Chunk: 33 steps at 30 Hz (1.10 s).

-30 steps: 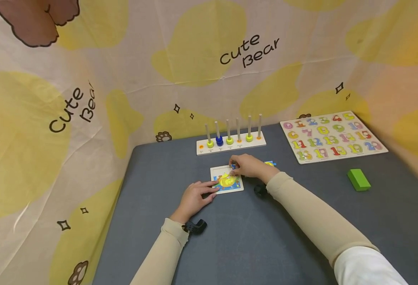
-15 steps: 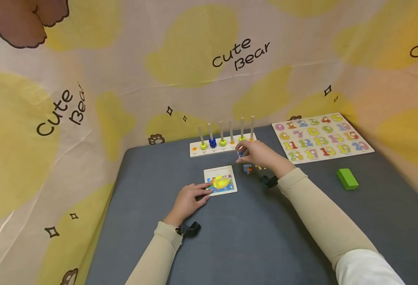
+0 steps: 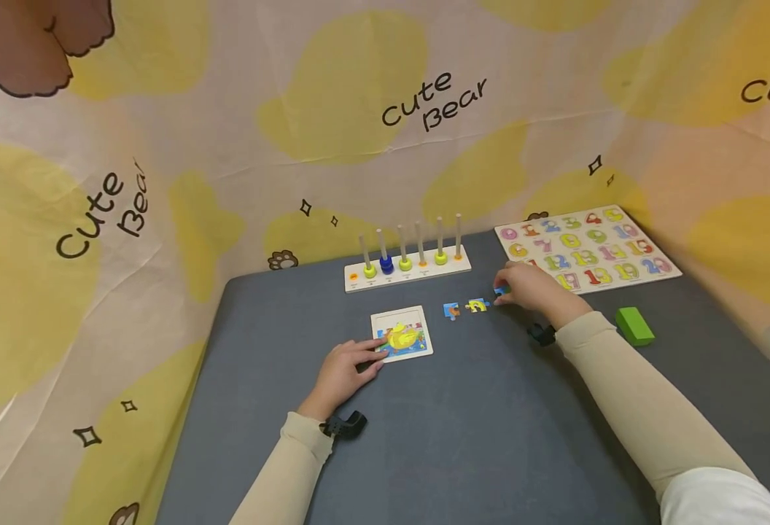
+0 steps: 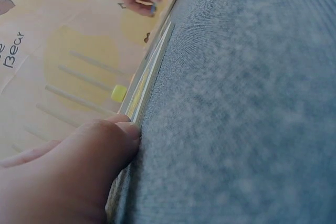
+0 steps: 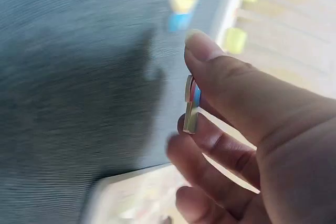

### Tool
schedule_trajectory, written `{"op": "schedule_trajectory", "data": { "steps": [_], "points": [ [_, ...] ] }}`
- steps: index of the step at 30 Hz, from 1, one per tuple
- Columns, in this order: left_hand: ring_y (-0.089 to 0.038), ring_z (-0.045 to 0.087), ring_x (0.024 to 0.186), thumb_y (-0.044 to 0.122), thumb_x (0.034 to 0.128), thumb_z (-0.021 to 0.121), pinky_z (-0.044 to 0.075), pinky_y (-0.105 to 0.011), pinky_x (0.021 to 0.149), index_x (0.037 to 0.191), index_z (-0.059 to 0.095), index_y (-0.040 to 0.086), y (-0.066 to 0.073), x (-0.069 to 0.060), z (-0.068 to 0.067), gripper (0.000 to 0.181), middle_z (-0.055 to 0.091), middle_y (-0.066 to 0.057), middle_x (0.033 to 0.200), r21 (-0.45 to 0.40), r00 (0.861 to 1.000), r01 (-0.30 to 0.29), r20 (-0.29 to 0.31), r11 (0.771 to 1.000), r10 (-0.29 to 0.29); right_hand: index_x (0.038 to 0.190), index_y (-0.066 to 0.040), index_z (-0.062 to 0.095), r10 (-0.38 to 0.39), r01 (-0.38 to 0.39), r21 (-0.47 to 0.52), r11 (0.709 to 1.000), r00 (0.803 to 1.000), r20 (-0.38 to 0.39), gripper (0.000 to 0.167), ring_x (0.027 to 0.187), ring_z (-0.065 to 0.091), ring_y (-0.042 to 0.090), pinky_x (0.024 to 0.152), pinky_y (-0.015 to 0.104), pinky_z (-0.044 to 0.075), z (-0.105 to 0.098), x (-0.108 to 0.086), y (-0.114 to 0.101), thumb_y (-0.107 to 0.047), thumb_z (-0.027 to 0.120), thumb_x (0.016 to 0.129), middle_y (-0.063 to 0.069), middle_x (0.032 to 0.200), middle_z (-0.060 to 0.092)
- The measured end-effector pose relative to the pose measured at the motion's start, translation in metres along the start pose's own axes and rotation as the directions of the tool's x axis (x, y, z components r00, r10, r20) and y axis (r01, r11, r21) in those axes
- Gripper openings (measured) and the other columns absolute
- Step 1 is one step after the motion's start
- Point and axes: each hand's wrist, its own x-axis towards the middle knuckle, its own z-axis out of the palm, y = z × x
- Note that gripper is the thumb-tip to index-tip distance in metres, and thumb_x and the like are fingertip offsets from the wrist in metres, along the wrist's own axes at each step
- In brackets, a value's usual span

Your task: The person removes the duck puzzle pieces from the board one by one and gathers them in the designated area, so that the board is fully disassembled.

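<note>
A small jigsaw puzzle tray with a yellow duck picture lies on the dark table. My left hand rests on its lower left corner, fingers stretched over the picture and thumb against the near edge. To the tray's right, my right hand pinches a blue puzzle piece between thumb and fingers. The right wrist view shows this thin piece edge-on. Two more pieces lie on the table: a blue and orange piece and a yellow and blue piece.
Behind the tray stands a white counting stand with upright pegs and coloured rings. A number puzzle board lies at the back right, partly behind my right hand. A green block sits nearer on the right. A printed cloth wall borders the table.
My right hand has moved from over the tray to the right, past the loose pieces, and now holds a puzzle piece there. My left hand stays on the tray; the head view shifted slightly.
</note>
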Motion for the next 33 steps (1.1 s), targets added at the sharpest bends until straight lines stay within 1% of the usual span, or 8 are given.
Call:
{"op": "schedule_trajectory", "data": {
  "steps": [8,12,16,19,22,26,29,33],
  "points": [
    [-0.020,0.061,0.130,0.024,0.0985,0.077,0.039,-0.054,0.115,0.128,0.078,0.022,0.000,0.000,-0.001,0.029,0.064,0.009,0.143,-0.009,1.000,0.006,0.002,1.000,-0.006,0.097,-0.007,0.082,-0.074,0.062,-0.147,0.987,0.994,-0.075,0.027,0.088,0.062,0.031,0.084,0.051,0.052,0.015,-0.003,0.016,-0.027,0.092,0.083,0.007,0.090,0.061],
    [-0.020,0.062,0.129,0.024,0.0981,0.078,0.039,-0.055,0.115,0.126,0.079,0.021,-0.002,-0.001,0.000,0.028,0.065,0.008,0.143,-0.003,1.000,0.004,-0.003,1.000,-0.004,0.099,-0.007,0.084,-0.099,0.083,-0.163,0.983,0.991,-0.086,0.028,0.089,0.061,0.034,0.083,0.053,0.051,0.018,-0.001,0.018,-0.028,0.092,0.082,0.008,0.090,0.063],
    [-0.020,0.063,0.128,0.024,0.0976,0.078,0.039,-0.055,0.115,0.126,0.079,0.021,-0.002,-0.002,0.001,0.028,0.066,0.008,0.142,-0.003,1.000,0.002,-0.006,1.000,-0.002,0.100,-0.007,0.084,-0.077,0.063,-0.164,0.984,0.994,-0.080,0.029,0.091,0.061,0.034,0.084,0.053,0.051,0.019,0.000,0.016,-0.028,0.092,0.082,0.009,0.092,0.064],
    [-0.019,0.063,0.127,0.023,0.0971,0.079,0.040,-0.055,0.114,0.126,0.079,0.021,-0.001,-0.001,0.001,0.029,0.066,0.009,0.142,-0.006,1.000,-0.007,-0.021,1.000,0.007,0.107,-0.004,0.082,-0.058,0.040,-0.131,0.991,0.989,-0.135,0.033,0.088,0.062,0.032,0.081,0.051,0.051,0.019,0.002,0.009,-0.026,0.091,0.084,0.009,0.093,0.063],
    [-0.020,0.064,0.127,0.022,0.0963,0.080,0.040,-0.055,0.114,0.125,0.080,0.021,0.000,-0.002,0.002,0.029,0.066,0.009,0.141,-0.011,0.999,-0.014,-0.034,1.000,0.013,0.115,-0.001,0.079,-0.062,0.052,-0.049,0.997,0.974,-0.217,0.035,0.085,0.063,0.028,0.078,0.047,0.053,0.019,0.006,-0.010,-0.022,0.088,0.088,0.009,0.093,0.065],
    [-0.019,0.064,0.127,0.022,0.0965,0.080,0.042,-0.055,0.113,0.126,0.080,0.021,0.000,-0.003,0.003,0.029,0.066,0.008,0.141,0.000,0.999,-0.020,-0.037,1.000,0.020,0.114,-0.001,0.078,-0.140,0.159,0.052,0.986,0.954,-0.264,0.026,0.081,0.063,0.023,0.076,0.043,0.054,0.025,0.016,-0.052,-0.014,0.083,0.092,0.006,0.091,0.066],
    [-0.018,0.066,0.114,0.022,0.0975,0.078,0.051,-0.046,0.100,0.125,0.080,0.021,-0.002,-0.002,0.004,0.028,0.067,0.008,0.139,0.009,0.998,-0.045,-0.036,0.999,0.045,0.111,-0.003,0.079,-0.214,0.239,0.096,0.966,0.952,-0.217,0.017,0.076,0.059,0.019,0.071,0.037,0.052,0.038,0.025,-0.086,-0.009,0.079,0.095,0.003,0.088,0.064],
    [-0.016,0.060,0.099,0.019,0.0972,0.078,0.052,-0.037,0.082,0.119,0.082,0.017,-0.006,0.002,0.001,0.022,0.069,0.006,0.131,0.007,0.993,-0.105,-0.053,0.994,0.105,0.116,-0.004,0.079,-0.270,0.281,0.157,0.947,0.959,-0.090,0.020,0.067,0.049,0.013,0.063,0.029,0.044,0.060,0.041,-0.126,-0.007,0.071,0.098,0.000,0.083,0.056]
  ]
}}
